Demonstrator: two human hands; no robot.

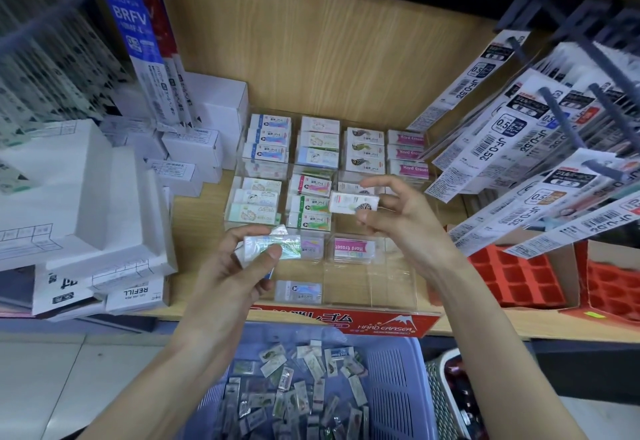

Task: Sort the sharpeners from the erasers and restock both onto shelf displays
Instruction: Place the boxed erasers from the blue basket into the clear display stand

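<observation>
Wooden shelf point(201, 249) holds clear eraser tray point(381, 283) beside white boxes point(194, 148).

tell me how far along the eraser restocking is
Done: the back rows of the clear display tray hold stacked erasers. In hand: the left hand grips a few wrapped erasers, and the right hand pinches one fish-print eraser above the tray. Left: the front compartments are mostly bare, and the blue basket holds many loose packs. No sharpener can be made out.
</observation>
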